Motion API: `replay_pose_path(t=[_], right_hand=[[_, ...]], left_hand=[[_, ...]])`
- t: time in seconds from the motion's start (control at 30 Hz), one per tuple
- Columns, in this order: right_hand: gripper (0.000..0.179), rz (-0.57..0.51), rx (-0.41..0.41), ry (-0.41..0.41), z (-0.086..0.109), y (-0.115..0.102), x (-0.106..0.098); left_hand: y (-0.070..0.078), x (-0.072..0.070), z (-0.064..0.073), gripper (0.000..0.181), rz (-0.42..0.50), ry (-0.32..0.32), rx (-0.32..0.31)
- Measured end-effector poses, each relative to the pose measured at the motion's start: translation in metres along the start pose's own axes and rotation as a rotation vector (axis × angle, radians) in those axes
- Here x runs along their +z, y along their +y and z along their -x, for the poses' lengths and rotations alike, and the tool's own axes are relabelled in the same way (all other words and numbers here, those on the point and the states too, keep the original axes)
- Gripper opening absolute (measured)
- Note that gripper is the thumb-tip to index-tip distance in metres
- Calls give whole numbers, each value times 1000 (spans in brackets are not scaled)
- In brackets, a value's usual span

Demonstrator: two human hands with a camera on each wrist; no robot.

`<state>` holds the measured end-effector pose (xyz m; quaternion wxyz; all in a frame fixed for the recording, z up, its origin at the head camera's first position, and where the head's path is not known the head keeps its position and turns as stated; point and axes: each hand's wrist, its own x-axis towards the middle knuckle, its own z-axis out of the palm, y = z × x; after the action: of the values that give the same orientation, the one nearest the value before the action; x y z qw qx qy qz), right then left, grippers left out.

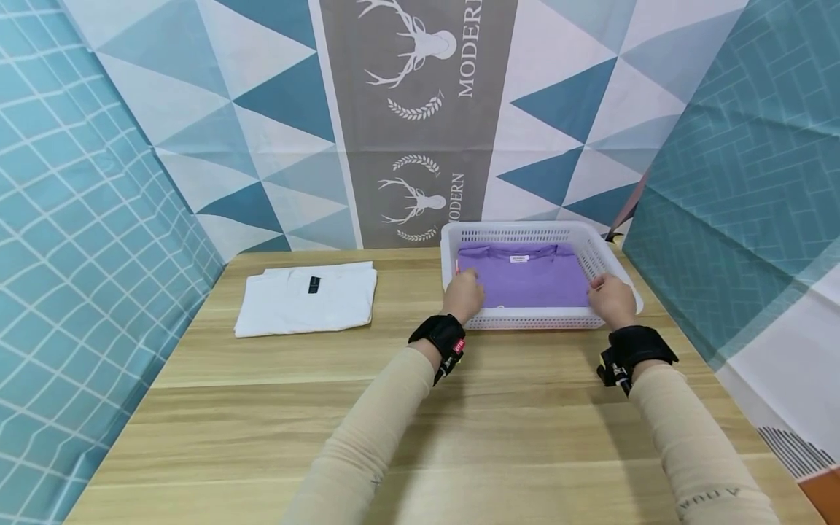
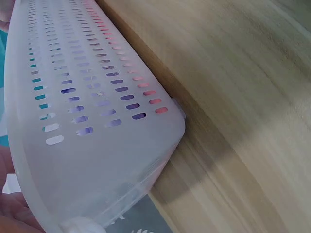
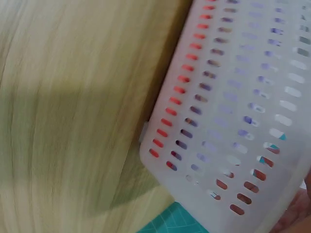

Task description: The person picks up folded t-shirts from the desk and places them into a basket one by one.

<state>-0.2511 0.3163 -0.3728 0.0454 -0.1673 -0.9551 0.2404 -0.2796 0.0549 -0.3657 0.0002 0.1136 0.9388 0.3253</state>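
A folded purple shirt, its collar and white label toward the back, lies in a white perforated plastic basket. My left hand reaches over the basket's front left corner, its curled fingers pinching the shirt's left edge. Opposite it, my right hand pinches the right edge over the front right corner. Both wrist views look mainly at the basket's front wall, with parts of the fingers showing behind the rim. Something red shows through the lowest slots of the basket, under the purple cloth.
A folded white garment with a dark label lies on the left of the wooden table. The basket stands at the table's back right, close to the patterned cloth backdrop. Tile-print cloth hangs along the left side.
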Motion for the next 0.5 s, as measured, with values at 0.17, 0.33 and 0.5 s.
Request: replay_pose_path(t=[0.17, 0.33, 0.5], right_hand=[[20, 167, 44, -89, -5, -3, -2], [25, 257, 80, -227, -12, -9, -5], [24, 286, 52, -277, -14, -12, -7]], left_hand=[[11, 3, 0, 18, -132, -28, -53], [19, 5, 0, 22, -285, -76, -116], [-8, 51, -43, 23, -399, -46, -117]])
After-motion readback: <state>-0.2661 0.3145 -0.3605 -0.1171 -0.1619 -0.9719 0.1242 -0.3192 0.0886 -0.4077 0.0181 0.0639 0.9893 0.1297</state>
